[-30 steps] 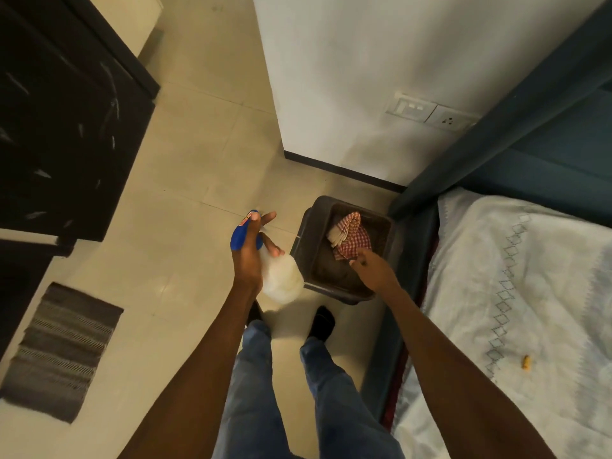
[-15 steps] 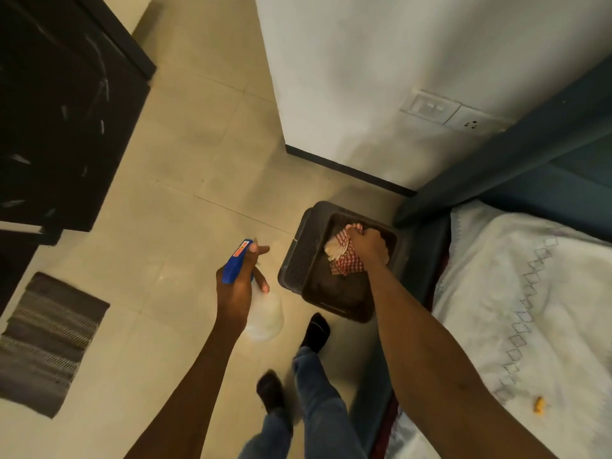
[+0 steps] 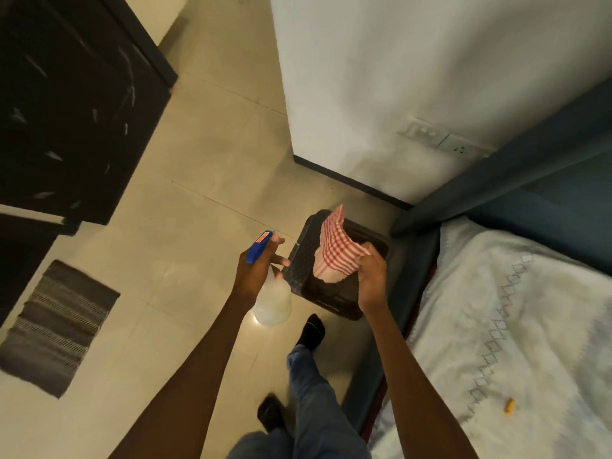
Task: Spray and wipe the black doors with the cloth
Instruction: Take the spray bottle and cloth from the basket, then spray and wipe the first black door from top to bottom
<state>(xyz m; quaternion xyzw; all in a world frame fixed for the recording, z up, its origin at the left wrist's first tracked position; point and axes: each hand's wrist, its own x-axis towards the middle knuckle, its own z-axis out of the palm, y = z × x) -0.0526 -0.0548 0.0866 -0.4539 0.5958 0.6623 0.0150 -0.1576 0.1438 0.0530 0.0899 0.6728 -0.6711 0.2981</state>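
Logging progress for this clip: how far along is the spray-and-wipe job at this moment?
Early, still gathering tools. Done: the left hand grips the spray bottle, and the right hand holds the checked cloth lifted above the dark bin. In hand: getting the cloth clear of the bin. Left: everything on the black doors, which sit off to the left, out of contact, showing pale streaks; no spraying or wiping is under way.

My right hand (image 3: 372, 279) grips a red-and-white checked cloth (image 3: 336, 250) above the dark plastic bin (image 3: 334, 303); my left hand (image 3: 256, 270) holds a blue-nozzled clear spray bottle (image 3: 271, 303) beside it.
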